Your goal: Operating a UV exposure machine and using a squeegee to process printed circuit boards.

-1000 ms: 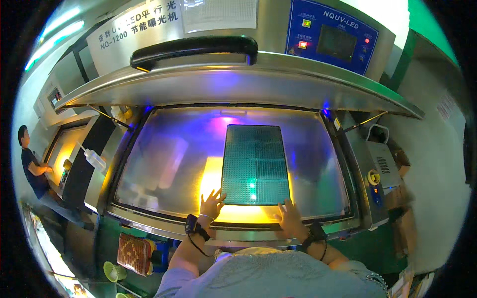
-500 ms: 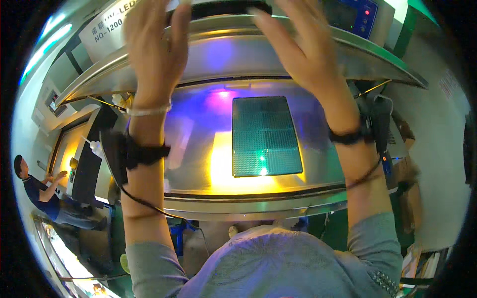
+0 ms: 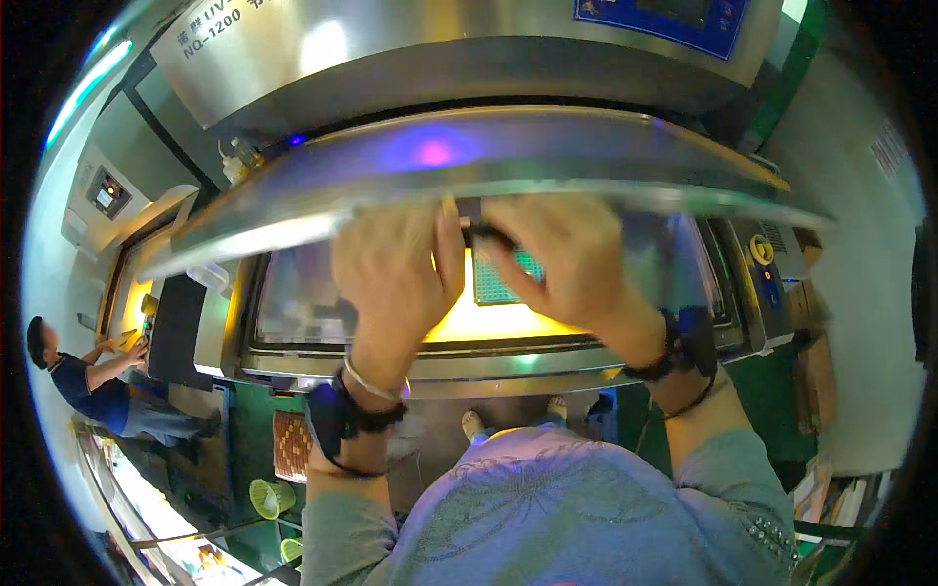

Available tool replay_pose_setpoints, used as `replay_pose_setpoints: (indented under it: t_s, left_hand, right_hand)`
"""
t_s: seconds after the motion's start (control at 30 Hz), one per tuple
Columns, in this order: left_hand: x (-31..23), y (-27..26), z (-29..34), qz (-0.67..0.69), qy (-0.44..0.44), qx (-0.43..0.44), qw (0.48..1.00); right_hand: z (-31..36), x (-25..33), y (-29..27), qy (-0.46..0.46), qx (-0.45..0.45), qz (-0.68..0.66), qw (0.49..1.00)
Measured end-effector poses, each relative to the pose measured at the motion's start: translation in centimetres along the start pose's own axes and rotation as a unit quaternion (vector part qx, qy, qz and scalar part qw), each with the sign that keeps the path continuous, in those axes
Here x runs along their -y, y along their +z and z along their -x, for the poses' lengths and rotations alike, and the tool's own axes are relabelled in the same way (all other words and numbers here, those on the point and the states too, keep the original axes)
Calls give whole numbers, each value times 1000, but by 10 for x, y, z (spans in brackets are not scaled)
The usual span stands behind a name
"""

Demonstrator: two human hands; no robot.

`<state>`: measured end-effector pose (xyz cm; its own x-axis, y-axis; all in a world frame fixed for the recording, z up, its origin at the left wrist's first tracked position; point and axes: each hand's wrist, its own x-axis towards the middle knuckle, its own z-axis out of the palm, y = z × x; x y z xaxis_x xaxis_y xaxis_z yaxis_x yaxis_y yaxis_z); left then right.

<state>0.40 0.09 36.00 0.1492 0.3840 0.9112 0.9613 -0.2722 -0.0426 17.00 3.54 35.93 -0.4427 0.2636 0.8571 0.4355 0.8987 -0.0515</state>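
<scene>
Only the head view here, so going by the lid: it's tilted partway down over the bed, front edge up with a gap under it. Left hand is at the lid's front edge, left of the middle, fingers curled over the black handle, thumb pointing inward. Right hand is right beside it on the same edge, also closed round the handle, thumb hanging below. Both hands are blurry and hide most of the handle, so can't tell how tight the grip is.

The green sheet lies on the bed below the lid's front edge, partly covered by the right hand and the lid, with a bright yellow patch around it.

Behind the lid, up and to the right, there's a blue control panel. Yellow-collared button sits just right of the lid. Well left of it, a co-worker stands at another lit bed.
</scene>
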Motion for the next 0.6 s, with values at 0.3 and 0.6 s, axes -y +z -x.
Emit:
replay_pose_setpoints:
  t_s: [0.3,0.6]
  left_hand:
    - [-50,-16,198,53,-78,489,867]
    - [-55,35,318,94,-142,549,818]
  right_hand:
    - [178,50,60,89,485,-128,861]
    - [279,53,117,133,564,-130,805]
